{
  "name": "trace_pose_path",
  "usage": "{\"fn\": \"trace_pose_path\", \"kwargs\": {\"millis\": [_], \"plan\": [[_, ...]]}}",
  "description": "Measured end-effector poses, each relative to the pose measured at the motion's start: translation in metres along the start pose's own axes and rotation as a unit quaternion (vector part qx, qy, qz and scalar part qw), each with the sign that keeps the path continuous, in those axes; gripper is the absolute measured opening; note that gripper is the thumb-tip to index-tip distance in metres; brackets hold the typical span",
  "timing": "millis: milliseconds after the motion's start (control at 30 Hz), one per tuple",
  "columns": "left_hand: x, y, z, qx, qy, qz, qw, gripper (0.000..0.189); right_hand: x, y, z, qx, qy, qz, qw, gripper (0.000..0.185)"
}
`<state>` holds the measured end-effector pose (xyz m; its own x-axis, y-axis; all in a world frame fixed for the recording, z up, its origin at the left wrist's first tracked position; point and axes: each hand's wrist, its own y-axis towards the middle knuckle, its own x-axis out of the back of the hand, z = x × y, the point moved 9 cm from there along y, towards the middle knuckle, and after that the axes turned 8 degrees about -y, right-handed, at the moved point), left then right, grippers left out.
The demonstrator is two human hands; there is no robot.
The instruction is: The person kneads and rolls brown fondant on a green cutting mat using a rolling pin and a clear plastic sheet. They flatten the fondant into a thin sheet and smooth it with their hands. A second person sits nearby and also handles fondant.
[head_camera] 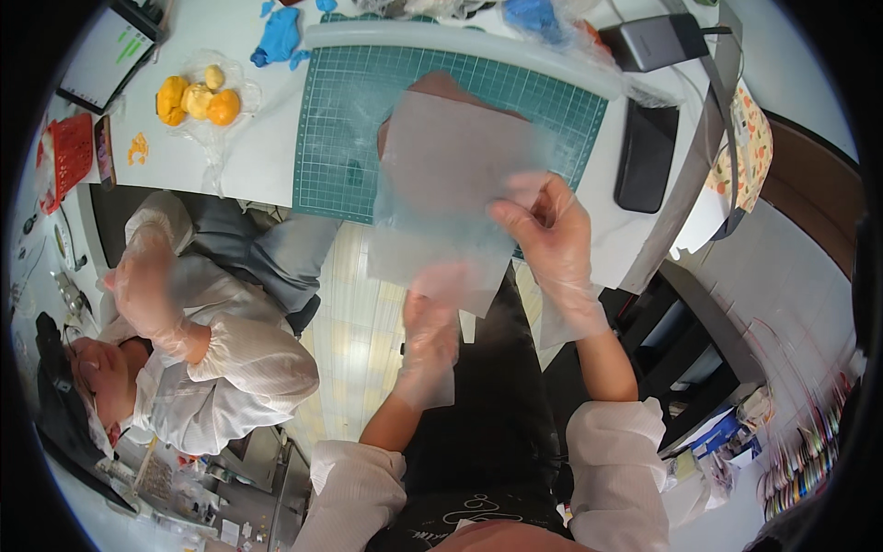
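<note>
A translucent sheet [455,159] lies over a flat brown slab [441,83] on the green cutting mat [338,124], its near end raised past the table's edge. My left hand [434,331], in a clear plastic glove, holds that near end from below, with the fingers showing through the sheet. At the sheet's right side my right hand [552,234], gloved too, has its thumb on top and its fingertips blurred; whether it pinches the sheet is hard to tell. A long whitish roller or tube [462,48] spans the mat's far edge.
Yellow and orange dough-like lumps [198,101] sit on plastic film at left, near blue pieces [279,34]. On the right are a black phone [647,157] and a grey power device [654,41] with cables. A co-worker [221,352] sits close on the left; a red basket [69,159] stands beyond.
</note>
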<state>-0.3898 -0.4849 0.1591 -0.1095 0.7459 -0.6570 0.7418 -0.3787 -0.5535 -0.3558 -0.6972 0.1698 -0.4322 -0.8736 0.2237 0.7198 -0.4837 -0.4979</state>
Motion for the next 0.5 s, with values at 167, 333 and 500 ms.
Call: {"fn": "trace_pose_path", "kwargs": {"millis": [167, 333, 500], "plan": [[0.039, 0.006, -0.038, -0.044, 0.037, -0.139, 0.989, 0.038, -0.003, -0.004, 0.007, -0.005, -0.048, -0.035, 0.998, 0.044], [0.044, 0.018, -0.056, -0.05, 0.157, -0.187, 0.969, 0.01, -0.004, -0.005, 0.018, 0.027, -0.115, -0.088, 0.989, 0.064], [0.046, 0.019, -0.058, -0.048, 0.195, -0.145, 0.969, 0.007, -0.003, -0.008, 0.022, 0.035, -0.191, -0.095, 0.976, 0.082]]}}
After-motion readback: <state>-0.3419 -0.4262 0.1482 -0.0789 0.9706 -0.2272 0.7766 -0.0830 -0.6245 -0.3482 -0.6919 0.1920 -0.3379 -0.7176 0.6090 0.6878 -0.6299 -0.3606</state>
